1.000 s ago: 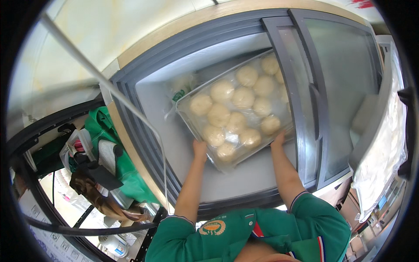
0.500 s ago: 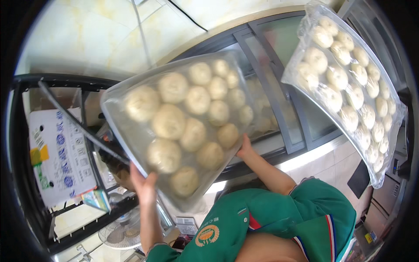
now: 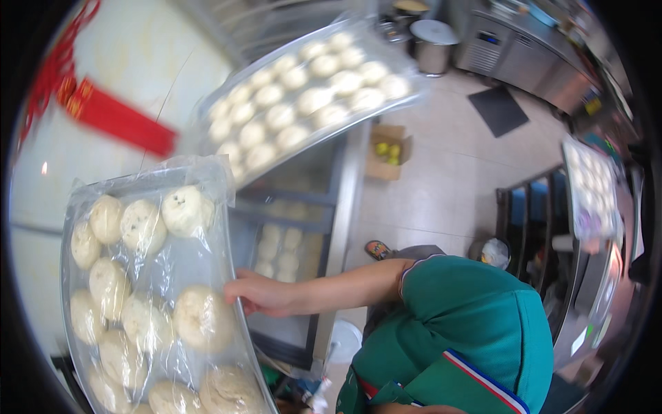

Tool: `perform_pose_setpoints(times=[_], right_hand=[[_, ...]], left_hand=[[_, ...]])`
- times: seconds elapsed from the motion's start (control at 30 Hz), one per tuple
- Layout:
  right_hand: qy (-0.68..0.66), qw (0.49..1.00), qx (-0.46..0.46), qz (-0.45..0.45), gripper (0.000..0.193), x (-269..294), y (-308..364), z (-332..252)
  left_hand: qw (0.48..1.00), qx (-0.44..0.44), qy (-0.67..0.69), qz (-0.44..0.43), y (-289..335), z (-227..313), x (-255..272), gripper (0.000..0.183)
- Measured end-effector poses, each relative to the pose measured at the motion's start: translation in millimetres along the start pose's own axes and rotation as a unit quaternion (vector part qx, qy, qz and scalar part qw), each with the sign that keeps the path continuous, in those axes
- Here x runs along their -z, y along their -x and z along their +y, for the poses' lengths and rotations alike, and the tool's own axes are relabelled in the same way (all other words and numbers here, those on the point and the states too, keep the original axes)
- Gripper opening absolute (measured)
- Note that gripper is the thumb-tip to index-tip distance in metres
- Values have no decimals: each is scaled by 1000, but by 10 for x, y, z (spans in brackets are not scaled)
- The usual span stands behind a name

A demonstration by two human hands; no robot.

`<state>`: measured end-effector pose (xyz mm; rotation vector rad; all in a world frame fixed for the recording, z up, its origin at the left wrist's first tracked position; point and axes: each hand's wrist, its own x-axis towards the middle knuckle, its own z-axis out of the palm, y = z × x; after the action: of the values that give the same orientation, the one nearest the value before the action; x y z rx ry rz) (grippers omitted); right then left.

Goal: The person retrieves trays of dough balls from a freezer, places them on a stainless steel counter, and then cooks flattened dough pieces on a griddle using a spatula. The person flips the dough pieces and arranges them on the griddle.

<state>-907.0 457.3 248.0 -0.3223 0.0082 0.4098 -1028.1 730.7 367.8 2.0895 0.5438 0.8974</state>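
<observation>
Gripping a clear plastic-wrapped tray of pale round dough buns (image 3: 148,297) at lower left.
Right hand (image 3: 258,295) fingers clamp its edge; left hand unseen.

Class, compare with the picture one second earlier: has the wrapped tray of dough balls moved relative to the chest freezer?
Yes. The wrapped tray of dough balls was down inside the chest freezer; now the hand grips its edge, lifted out and left of it.

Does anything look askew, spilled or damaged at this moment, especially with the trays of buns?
The plastic-wrapped tray of buns stands steeply tilted, gripped at its edge by one hand; which hand, I cannot tell. A second wrapped tray also sits at a slant above the open freezer. Nothing looks spilled or torn.
</observation>
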Motion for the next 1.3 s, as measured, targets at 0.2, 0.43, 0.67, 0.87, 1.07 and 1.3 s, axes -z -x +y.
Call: perform_pose_setpoints(times=[0.2, 0.43, 0.67, 0.87, 1.07, 1.3], right_hand=[[73, 972, 220, 34, 24, 87, 1341, -1247], [53, 914, 349, 201, 30, 1011, 3460, -2363], [-19, 794, 505, 339, 37, 1996, 5311, -3263], [-73, 683, 587, 428, 40, 2620, 6343, -3800], [-96, 646, 614, 443, 41, 3456, 6859, -4737], [-144, 585, 664, 443, 38, 4330, 7357, -6183]], left_hand=[[987, -8, 107, -121, 352, 547, -724, 62], [925, 1, 205, -319, 1606, 1719, -1791, 57], [785, 116, 258, -551, 3038, 2798, -3154, 52], [636, 165, 282, -699, 4387, 3484, -4660, 40], [586, 107, 240, -766, 5624, 4375, -6272, 28], [419, 143, 202, -873, 7270, 5652, -8230, 32]])
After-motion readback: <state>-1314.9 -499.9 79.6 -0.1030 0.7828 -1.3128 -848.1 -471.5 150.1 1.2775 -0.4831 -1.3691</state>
